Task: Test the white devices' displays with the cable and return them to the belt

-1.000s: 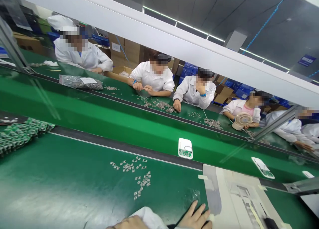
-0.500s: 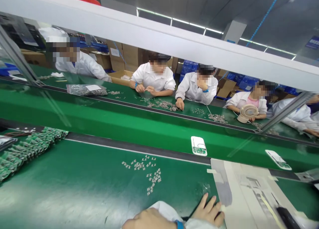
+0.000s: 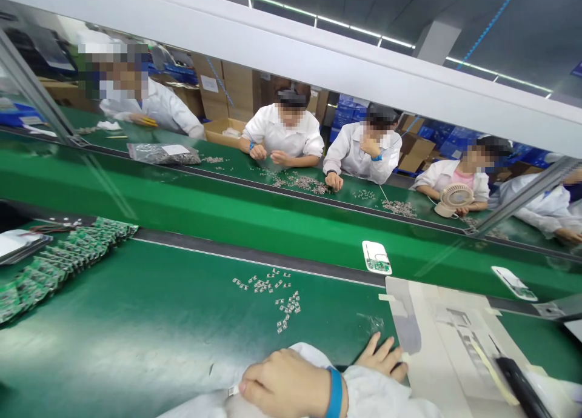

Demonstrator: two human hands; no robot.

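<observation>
At the lower middle, my right hand (image 3: 284, 381), with a blue wristband (image 3: 335, 394), lies across my other arm's white sleeve. Its fingers are curled together, and a small pale piece (image 3: 233, 391) shows at the fingertips, too small to name. Farther right, my left hand (image 3: 382, 358) rests on the green table with fingers spread, holding nothing. Its fingertips are near a crumpled clear plastic scrap (image 3: 375, 324) and the edge of a taped paper sheet (image 3: 425, 321). Several small silvery metal pieces (image 3: 291, 303) lie loose beyond my hands.
Overlapping green circuit boards (image 3: 68, 260) line the left side. A black-handled tool (image 3: 522, 384) lies on the paper. Beyond the table edge are two white casings (image 3: 376, 257) (image 3: 513, 283) with boards. Co-workers in white coats (image 3: 282, 130) sit across, behind a frame.
My right hand has come up farther into view, showing its wristband and the pale piece. My left hand stays flat on the table. The camera view has shifted slightly.
</observation>
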